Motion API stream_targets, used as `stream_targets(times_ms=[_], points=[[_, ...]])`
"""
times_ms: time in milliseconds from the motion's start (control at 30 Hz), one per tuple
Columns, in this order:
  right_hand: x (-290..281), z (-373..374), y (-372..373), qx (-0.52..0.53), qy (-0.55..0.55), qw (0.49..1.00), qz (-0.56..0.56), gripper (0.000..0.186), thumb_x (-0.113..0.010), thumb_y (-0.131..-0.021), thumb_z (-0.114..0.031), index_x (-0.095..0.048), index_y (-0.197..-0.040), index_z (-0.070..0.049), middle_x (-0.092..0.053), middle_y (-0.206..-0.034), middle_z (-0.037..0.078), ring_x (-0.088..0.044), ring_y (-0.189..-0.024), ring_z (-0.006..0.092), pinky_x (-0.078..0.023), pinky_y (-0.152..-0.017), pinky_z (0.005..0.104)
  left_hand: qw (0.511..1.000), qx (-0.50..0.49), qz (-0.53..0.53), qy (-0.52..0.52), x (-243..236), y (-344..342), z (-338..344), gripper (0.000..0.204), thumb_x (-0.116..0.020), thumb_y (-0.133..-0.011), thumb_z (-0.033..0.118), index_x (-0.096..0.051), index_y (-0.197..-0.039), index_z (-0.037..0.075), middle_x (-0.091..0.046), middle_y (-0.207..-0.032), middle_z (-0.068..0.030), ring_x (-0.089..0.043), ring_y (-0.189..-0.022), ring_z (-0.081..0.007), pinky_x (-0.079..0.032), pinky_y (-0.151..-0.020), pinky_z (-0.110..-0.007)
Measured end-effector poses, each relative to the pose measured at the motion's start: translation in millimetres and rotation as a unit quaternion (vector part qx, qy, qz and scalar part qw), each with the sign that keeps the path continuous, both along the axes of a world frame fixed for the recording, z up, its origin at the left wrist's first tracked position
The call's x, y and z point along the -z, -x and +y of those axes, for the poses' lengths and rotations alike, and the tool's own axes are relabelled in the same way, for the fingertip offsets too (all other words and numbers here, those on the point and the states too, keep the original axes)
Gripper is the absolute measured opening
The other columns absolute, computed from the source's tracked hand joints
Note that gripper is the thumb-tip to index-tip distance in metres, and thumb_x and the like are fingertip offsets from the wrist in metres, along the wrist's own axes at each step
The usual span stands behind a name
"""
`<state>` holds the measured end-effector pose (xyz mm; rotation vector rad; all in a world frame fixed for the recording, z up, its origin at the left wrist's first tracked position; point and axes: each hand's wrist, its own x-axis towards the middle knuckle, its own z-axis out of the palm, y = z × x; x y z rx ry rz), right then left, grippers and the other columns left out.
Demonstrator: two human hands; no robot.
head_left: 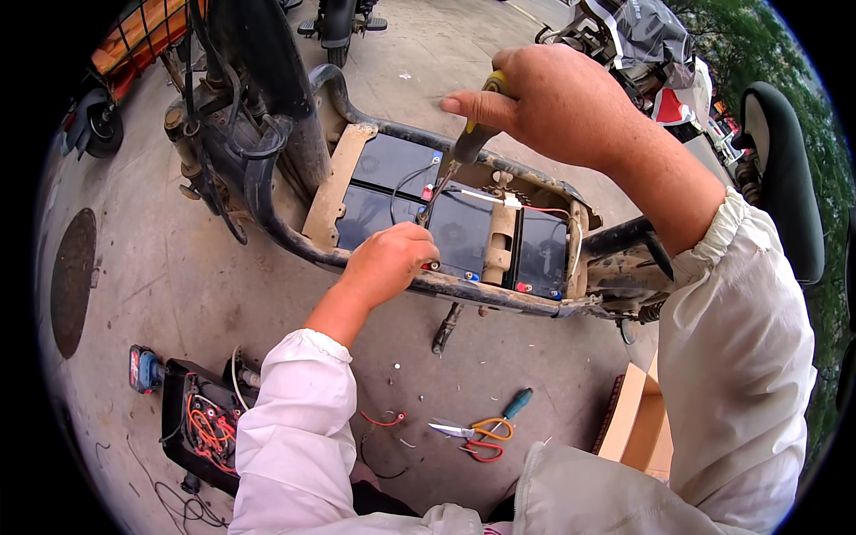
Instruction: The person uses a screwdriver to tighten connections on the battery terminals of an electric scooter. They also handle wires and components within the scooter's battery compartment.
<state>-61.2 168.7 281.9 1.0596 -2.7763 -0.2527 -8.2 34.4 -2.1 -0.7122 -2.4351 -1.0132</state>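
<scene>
My right hand (562,102) is wrapped round a screwdriver (473,143) with a yellow and dark handle. Its shaft slants down to a terminal on the dark batteries (459,230) in the scooter's frame (285,227). Beside the tip, my left hand (385,260) has its fingers bent together at the near edge of the batteries, by a red terminal. Whatever it may be pinching is hidden. A thin black wire (395,185) loops between battery terminals, and a white connector (512,202) with a red wire lies over the batteries farther right.
Scissors (477,432) and a green-handled tool (517,403) lie on the ground near me. At lower left sits a black case (183,446) of orange wires, with a blue power-tool battery (145,368) beside it. A cardboard box (635,419) stands at lower right. The scooter's seat (789,183) rises at right.
</scene>
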Motion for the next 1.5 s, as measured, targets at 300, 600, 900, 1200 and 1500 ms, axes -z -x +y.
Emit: stream_targets(times_ms=[300,600,900,1200,1500], points=[[-1,2,-2,0.037,-0.033,0.998,0.031,0.050,-0.071,-0.089,-0.051,-0.069,-0.098,-0.002,-0.071,-0.082,0.021,-0.070,-0.084,0.0415,-0.056,-0.077,0.0477,1.000,-0.004,-0.007,-0.003,0,-1,-1,0.009,-0.068,-0.083,0.003,-0.074,-0.089,0.008,-0.071,-0.094,-0.0049,-0.068,-0.095,-0.0267,-0.056,-0.080,-0.039],[5,3,3,-0.043,-0.015,0.998,0.034,0.041,-0.068,-0.097,-0.039,-0.061,-0.096,0.001,-0.066,-0.073,0.019,-0.067,-0.071,0.0352,-0.053,-0.067,0.0427,1.000,-0.001,-0.008,-0.001,1,-1,-5,0.010,-0.067,-0.082,0.002,-0.073,-0.087,0.008,-0.069,-0.092,-0.0050,-0.067,-0.094,-0.0270,-0.055,-0.079,-0.039],[10,6,8,-0.014,0.037,0.999,0.032,0.043,-0.070,-0.095,-0.043,-0.065,-0.094,0.000,-0.065,-0.069,0.018,-0.067,-0.068,0.0360,-0.054,-0.066,0.0423,1.000,0.009,-0.025,0.003,-4,0,-2,0.009,-0.065,-0.084,0.003,-0.072,-0.087,0.008,-0.067,-0.091,-0.0045,-0.065,-0.095,-0.0265,-0.054,-0.080,-0.039],[7,22,11,-0.114,0.041,0.992,0.039,0.045,-0.073,-0.088,-0.046,-0.070,-0.097,-0.002,-0.069,-0.077,0.022,-0.068,-0.076,0.0429,-0.056,-0.070,0.0484,0.999,0.014,-0.032,0.002,-2,2,1,0.009,-0.065,-0.085,0.003,-0.073,-0.086,0.008,-0.067,-0.091,-0.0046,-0.065,-0.095,-0.0269,-0.054,-0.080,-0.039],[26,20,23,-0.195,0.162,0.967,0.034,0.055,-0.071,-0.093,-0.050,-0.064,-0.078,0.003,-0.063,-0.064,0.019,-0.066,-0.064,0.0380,-0.052,-0.062,0.0459,1.000,0.015,-0.024,0.009,-4,4,4,0.017,-0.065,-0.079,-0.003,-0.073,-0.089,0.009,-0.066,-0.092,-0.0025,-0.065,-0.098,-0.0248,-0.055,-0.080,-0.040]])
